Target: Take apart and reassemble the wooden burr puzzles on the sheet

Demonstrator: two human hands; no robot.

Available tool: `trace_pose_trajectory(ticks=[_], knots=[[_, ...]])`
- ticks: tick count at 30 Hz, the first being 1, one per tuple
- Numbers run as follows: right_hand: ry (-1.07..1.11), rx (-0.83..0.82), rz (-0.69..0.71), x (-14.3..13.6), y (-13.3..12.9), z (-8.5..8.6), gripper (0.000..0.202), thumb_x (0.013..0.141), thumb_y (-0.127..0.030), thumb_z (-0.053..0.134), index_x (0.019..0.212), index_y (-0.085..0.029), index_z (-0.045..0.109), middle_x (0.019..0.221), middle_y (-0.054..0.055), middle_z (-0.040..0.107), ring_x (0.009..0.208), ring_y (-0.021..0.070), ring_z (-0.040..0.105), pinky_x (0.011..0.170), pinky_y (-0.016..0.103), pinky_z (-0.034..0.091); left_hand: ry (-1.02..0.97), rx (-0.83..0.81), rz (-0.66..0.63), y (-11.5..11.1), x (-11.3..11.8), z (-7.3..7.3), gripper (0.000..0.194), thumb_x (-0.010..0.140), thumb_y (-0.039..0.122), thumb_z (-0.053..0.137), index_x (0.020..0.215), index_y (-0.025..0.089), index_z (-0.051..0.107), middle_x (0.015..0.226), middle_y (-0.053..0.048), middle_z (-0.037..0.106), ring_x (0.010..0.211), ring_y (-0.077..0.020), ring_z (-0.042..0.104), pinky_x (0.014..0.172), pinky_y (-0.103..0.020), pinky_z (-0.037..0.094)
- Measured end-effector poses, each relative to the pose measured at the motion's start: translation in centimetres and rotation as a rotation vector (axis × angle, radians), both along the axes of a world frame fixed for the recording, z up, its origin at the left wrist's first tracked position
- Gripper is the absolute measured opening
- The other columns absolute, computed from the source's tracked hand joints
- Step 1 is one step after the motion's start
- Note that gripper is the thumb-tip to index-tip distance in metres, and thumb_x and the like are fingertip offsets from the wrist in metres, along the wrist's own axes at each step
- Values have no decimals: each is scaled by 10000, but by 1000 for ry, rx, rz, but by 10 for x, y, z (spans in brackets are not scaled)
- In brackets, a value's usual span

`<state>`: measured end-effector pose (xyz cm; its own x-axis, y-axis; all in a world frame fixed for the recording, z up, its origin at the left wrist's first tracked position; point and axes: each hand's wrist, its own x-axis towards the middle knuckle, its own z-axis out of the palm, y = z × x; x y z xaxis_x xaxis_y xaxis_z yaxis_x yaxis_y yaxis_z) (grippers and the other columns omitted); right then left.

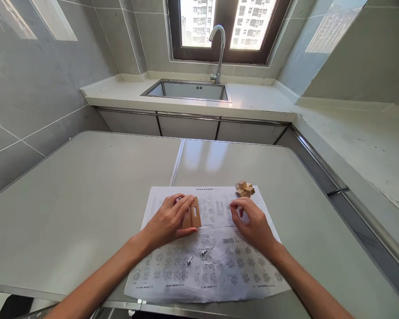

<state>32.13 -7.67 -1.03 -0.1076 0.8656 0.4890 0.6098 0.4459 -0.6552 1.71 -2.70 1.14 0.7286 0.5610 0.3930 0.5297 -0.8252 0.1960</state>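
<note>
My left hand [173, 217] is closed over a flat tan wooden piece [196, 212] with an oval slot, its thumb at the near edge and its fingers across the far side. Much of that piece is hidden under the hand. On the right, my right hand [252, 219] hovers over or rests on the printed sheet [173, 290], thumb and forefinger curled into a pinch; whether anything is between the tips I cannot make out. Just beyond it, an interlocking wooden block puzzle [245, 189] sits at the sheet's far right corner. Rows of small puzzle diagrams cover the creased, slightly torn paper.
The sheet lies on a pale table [96, 177] with a seam [177, 163] running away from me. Behind it are a counter [252, 95], a sink [193, 91] and a tap [219, 53] under a window. A metal rail [319, 159] runs along the right side.
</note>
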Motion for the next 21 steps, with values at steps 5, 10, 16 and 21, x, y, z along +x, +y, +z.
trace_pose_trajectory(ticks=[5,10,16,21], knots=[[-41,-51,90,-1,0,-4,108,1037,-189,509,1059,-246,598,973,70,683,819,209,620,677,352,534,-21,-60,-70,1,47,-15,973,850,502,804,1620,161,316,1379,-206,661,1252,-392,620,1009,-573,550],[-92,-51,138,-1,0,-6,123,1024,-186,542,1106,-255,602,1036,77,689,904,224,657,763,382,572,-34,-90,-197,5,57,-8,913,873,584,769,1591,200,357,1475,-195,601,1377,-373,554,1152,-571,449],[-200,-67,230,-4,-1,-9,564,887,-284,778,1394,-282,531,1365,144,592,1263,336,582,1034,555,550,-16,-105,58,1,30,3,657,899,518,760,1411,194,505,1384,-178,593,1270,-360,569,1063,-540,498],[-241,-108,251,-7,1,-9,858,774,-300,885,1504,-269,434,1487,165,530,1379,378,495,1142,611,470,30,-94,346,-6,7,1,481,878,584,720,1105,185,575,1085,-120,608,952,-310,582,802,-458,524]])
